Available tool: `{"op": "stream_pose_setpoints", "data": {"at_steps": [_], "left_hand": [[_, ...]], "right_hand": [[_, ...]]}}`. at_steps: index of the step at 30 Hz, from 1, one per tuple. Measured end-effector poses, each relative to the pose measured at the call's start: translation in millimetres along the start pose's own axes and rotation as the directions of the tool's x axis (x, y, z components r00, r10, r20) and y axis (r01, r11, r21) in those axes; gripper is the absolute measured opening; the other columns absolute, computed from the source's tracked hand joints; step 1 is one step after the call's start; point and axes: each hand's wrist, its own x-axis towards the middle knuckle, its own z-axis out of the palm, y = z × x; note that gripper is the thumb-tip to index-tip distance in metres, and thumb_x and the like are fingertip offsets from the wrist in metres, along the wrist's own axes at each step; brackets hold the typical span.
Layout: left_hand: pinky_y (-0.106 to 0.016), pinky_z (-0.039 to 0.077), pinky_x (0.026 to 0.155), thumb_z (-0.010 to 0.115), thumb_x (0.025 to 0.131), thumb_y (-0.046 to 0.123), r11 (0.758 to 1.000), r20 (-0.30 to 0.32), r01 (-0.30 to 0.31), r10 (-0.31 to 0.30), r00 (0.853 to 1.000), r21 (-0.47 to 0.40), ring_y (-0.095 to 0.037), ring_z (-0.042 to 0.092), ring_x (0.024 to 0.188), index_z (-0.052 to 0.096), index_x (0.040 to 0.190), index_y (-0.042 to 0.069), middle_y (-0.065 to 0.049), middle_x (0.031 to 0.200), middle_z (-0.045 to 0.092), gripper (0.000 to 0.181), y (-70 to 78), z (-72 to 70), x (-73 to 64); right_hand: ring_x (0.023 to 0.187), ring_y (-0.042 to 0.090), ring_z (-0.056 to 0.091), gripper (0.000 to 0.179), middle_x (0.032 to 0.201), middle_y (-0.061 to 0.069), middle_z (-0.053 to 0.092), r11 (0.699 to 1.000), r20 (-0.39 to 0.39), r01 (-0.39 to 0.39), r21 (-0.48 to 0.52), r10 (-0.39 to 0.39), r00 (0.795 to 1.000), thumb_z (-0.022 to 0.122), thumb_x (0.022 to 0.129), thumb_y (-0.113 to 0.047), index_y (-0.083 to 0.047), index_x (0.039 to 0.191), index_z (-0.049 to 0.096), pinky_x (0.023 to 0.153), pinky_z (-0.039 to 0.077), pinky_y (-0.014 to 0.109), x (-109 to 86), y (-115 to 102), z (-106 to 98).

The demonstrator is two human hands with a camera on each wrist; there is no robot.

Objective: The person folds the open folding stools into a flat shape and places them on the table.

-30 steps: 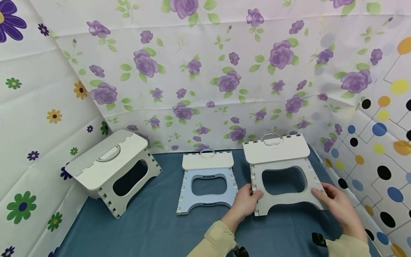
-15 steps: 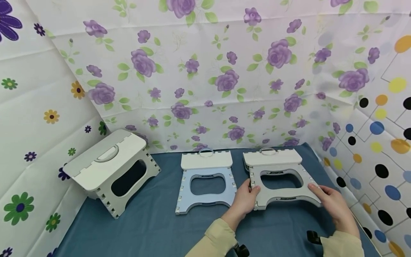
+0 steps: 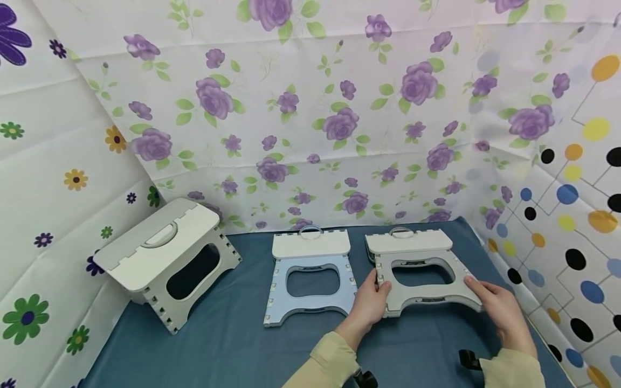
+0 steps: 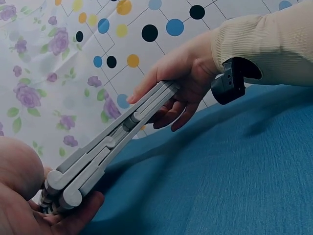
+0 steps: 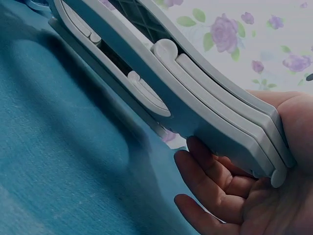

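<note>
Grey stool (image 3: 427, 291), lower right: my left hand (image 3: 370, 303) and right hand (image 3: 502, 310) grip opposite sides, thumbs over, fingers under. Blue stool (image 3: 312, 303) centre, pale stool (image 3: 143, 256) left.

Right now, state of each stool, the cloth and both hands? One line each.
Gray stool on the right: folded, near edge raised off the cloth.
Blue stool: folded, lying on the cloth.
Stool on the far left: unfolded, standing seat up.
Blue cloth: spread out under the stools.
Left hand: gripping the gray stool's left side.
Right hand: gripping its right side.
</note>
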Motion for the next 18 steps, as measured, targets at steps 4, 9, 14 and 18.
{"op": "stream_pose_setpoints", "data": {"at_steps": [4, 9, 14, 18], "left_hand": [[-0.036, 0.053, 0.082, 0.058, 0.113, 0.027, 1.0, 0.01, -0.006, 0.006, 1.0, 0.017, -0.013, 0.063, 0.095, 0.033, 0.167, 0.002, -0.006, 0.111, 0.066, 0.065, -0.9, -1.3, -0.6], [-0.039, 0.054, 0.08, 0.062, 0.11, 0.029, 0.997, 0.026, -0.039, 0.037, 0.999, 0.066, -0.018, 0.067, 0.096, 0.028, 0.169, 0.005, -0.009, 0.119, 0.07, 0.072, -5.1, -0.3, -3.0], [-0.049, 0.051, 0.104, 0.078, 0.098, 0.036, 0.976, 0.062, -0.08, 0.068, 0.996, 0.203, -0.033, 0.058, 0.133, 0.021, 0.171, 0.01, -0.02, 0.154, 0.052, 0.097, -8.5, 6.1, -7.5], [-0.052, 0.052, 0.104, 0.087, 0.092, 0.037, 0.943, 0.08, -0.086, 0.063, 0.995, 0.322, -0.043, 0.049, 0.143, 0.017, 0.173, 0.014, -0.024, 0.17, 0.027, 0.109, -6.7, 11.9, -12.0]], "right_hand": [[0.151, 0.052, 0.028, 0.112, 0.166, 0.037, 0.027, 0.999, -0.035, -0.002, 0.034, 0.003, 0.999, 0.049, 0.099, -0.079, 0.011, 0.162, 0.03, 0.12, 0.027, 0.068, 0.9, 3, 4], [0.133, 0.042, 0.048, 0.105, 0.163, 0.031, 0.038, 0.999, -0.018, 0.025, 0.038, -0.024, 1.0, 0.062, 0.097, -0.074, 0.0, 0.166, 0.034, 0.099, 0.049, 0.052, 3.0, 9, 5], [0.139, 0.046, 0.044, 0.109, 0.17, 0.03, 0.025, 0.996, 0.113, 0.092, -0.002, -0.091, 0.989, 0.078, 0.094, -0.062, -0.009, 0.171, 0.022, 0.1, 0.051, 0.055, 4.9, 13, -1], [0.157, 0.056, 0.009, 0.114, 0.175, 0.028, 0.001, 0.985, 0.229, 0.167, -0.031, -0.156, 0.961, 0.083, 0.093, -0.051, -0.014, 0.173, 0.012, 0.118, 0.026, 0.073, 6.0, 15, -8]]}}
